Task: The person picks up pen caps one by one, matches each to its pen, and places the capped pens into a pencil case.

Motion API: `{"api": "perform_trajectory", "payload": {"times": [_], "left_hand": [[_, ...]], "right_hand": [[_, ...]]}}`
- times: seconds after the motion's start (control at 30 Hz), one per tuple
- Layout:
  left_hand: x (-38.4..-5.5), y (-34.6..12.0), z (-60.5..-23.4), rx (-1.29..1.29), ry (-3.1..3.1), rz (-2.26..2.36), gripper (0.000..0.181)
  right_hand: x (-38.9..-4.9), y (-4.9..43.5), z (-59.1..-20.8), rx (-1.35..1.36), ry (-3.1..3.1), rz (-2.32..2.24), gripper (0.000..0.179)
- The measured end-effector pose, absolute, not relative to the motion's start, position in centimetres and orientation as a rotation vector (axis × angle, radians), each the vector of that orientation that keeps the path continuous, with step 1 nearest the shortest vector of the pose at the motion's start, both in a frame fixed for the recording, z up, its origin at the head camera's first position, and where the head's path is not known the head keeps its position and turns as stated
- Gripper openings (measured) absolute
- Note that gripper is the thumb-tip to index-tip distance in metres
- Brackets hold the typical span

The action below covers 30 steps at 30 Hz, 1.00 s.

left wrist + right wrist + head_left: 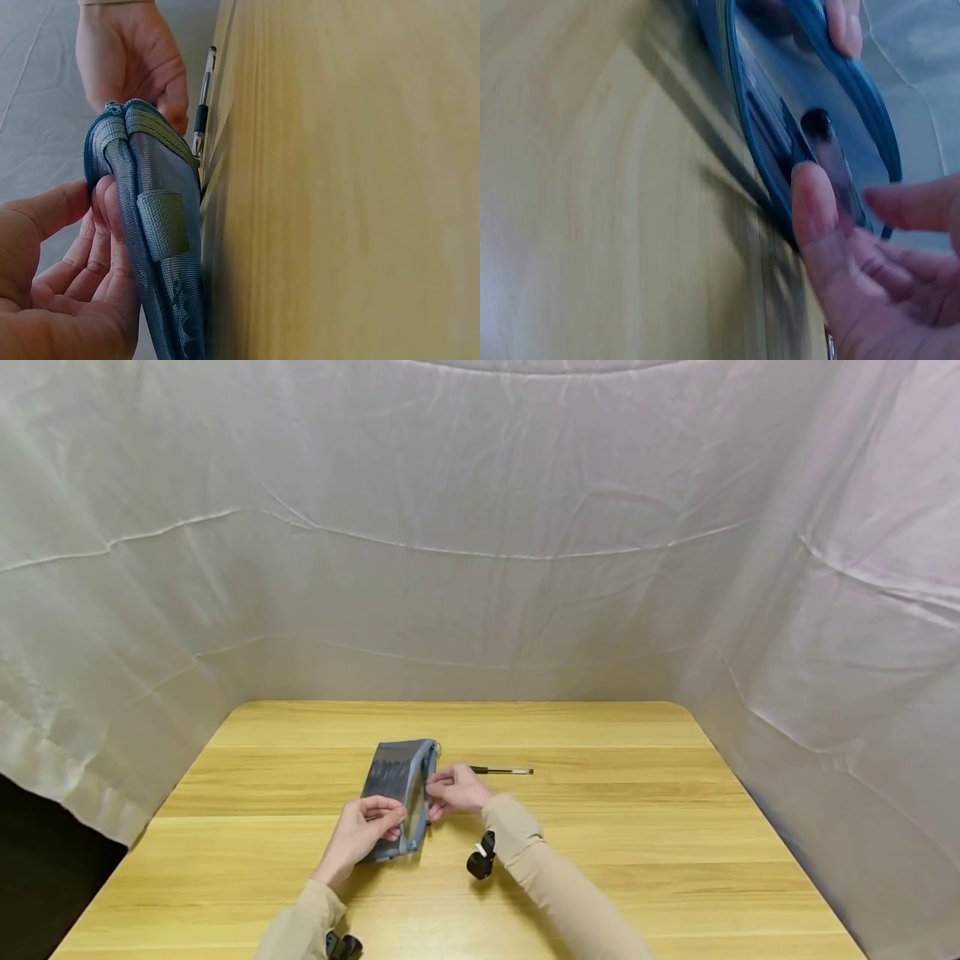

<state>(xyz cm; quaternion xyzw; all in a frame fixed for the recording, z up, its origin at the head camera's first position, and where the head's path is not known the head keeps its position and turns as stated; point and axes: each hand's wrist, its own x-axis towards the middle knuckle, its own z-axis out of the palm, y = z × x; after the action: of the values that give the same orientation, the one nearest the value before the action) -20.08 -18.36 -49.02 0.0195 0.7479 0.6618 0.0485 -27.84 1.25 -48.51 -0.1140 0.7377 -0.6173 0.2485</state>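
A blue zippered pencil case point(390, 772) with see-through panels stands on its side on the table, its zipped mouth parted toward the right. My left hand point(362, 833) pinches the near edge beside the zipper point(88, 154), thumb outside and fingers against the wall. At the mouth is my right hand point(457, 789), its thumb point(815, 202) by the rim and its index finger held apart from the thumb. Inside, a dark-capped pen point(829, 146) runs down toward those fingers, slightly blurred. More long dark pens point(769, 112) lie along the case's inner wall.
A clear pen with a black grip point(502, 770) lies on the wooden table point(600, 843) just beyond my right hand. Pale curtains point(480, 610) hang around the table's back and sides. A small black camera point(481, 858) is strapped at my right wrist.
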Motion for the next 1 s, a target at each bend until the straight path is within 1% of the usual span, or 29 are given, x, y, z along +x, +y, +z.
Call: {"api": "perform_trajectory", "payload": {"times": [0.1,0.23,0.4,0.6,0.77,1.0], "left_hand": [[-20.1,-18.3,-49.1,0.059,2.281,2.017,0.025],[-20.2,-18.3,-49.1,0.043,2.279,2.017,0.023],[-20.2,-18.3,-49.1,0.041,2.277,2.020,0.022],[-20.1,-18.3,-49.1,0.048,2.277,2.015,0.022],[-20.1,-18.4,-49.0,0.049,2.278,2.004,0.023],[-20.0,-18.4,-48.8,0.045,2.275,2.001,0.024]], "right_hand": [[-27.9,1.3,-48.6,-0.389,2.007,-1.716,0.032],[-28.5,2.9,-48.8,-0.413,2.209,-1.677,0.028],[-29.7,5.9,-48.7,-0.338,2.597,-1.475,0.022],[-31.3,8.9,-49.5,-0.290,2.937,-1.120,0.019],[-31.9,10.2,-50.1,-0.300,3.017,-0.916,0.013],[-31.9,10.4,-50.1,-0.321,3.012,-0.880,0.005]]}}
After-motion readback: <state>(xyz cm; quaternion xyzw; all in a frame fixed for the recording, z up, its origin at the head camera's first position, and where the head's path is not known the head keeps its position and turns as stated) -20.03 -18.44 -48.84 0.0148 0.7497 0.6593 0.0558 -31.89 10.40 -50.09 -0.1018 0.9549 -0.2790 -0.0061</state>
